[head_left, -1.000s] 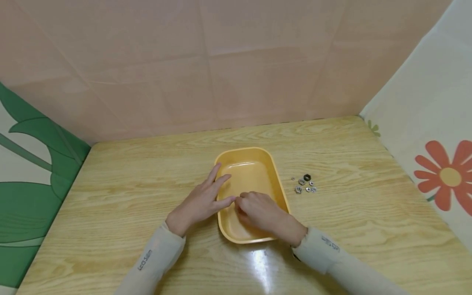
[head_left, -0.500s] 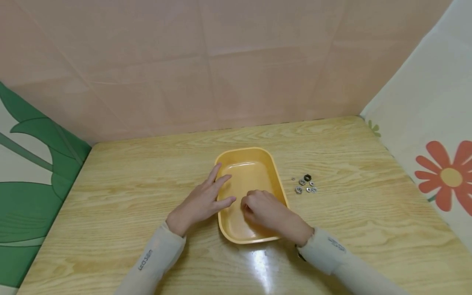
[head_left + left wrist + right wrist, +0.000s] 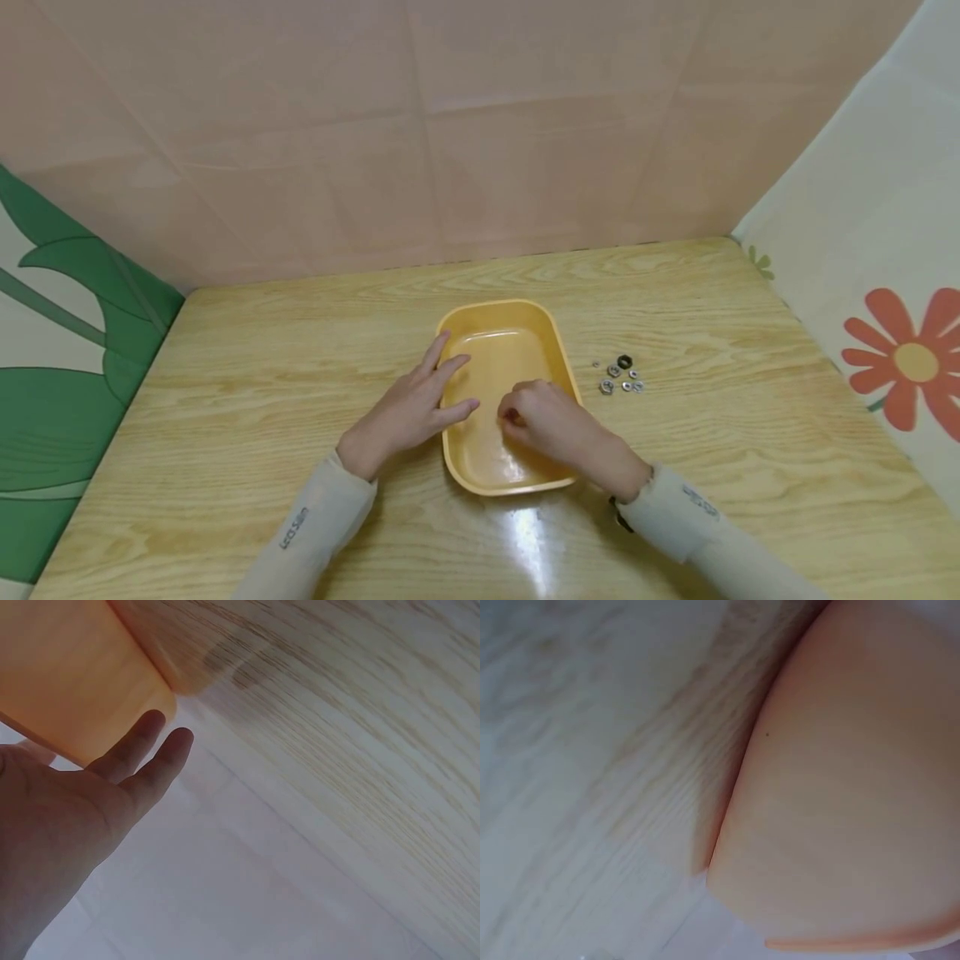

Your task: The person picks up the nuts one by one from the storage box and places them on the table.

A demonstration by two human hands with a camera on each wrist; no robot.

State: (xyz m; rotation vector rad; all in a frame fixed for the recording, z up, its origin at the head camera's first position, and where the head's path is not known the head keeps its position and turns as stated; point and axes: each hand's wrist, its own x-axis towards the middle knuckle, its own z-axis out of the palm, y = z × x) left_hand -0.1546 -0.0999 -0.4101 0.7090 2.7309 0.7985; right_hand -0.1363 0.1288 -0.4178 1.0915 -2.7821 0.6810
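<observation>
A yellow rectangular tray (image 3: pixel 508 354) sits on the wooden table. My left hand (image 3: pixel 405 412) is at the tray's left rim with its fingers spread, some reaching over the inside. In the left wrist view, the left hand (image 3: pixel 79 799) has two fingers beside the tray's outer wall (image 3: pixel 67 690). Over the tray's right half is my right hand (image 3: pixel 551 425), its fingers curled and thumb close to the index finger. Whether anything small is between those fingertips is hidden. The right wrist view has only the tray's outer wall (image 3: pixel 840 787) and the table, without the hand.
Several small metal nuts (image 3: pixel 614 371) lie on the table right of the tray, along with a dark nut (image 3: pixel 625 362). A pink backdrop (image 3: pixel 435 150) stands behind the table (image 3: pixel 300 358). Printed panels flank it, a flower (image 3: pixel 917 362) on the right one.
The right hand has shifted right inside the tray, away from the left thumb, and its wrist has moved right too. Left hand, tray and nuts have stayed put.
</observation>
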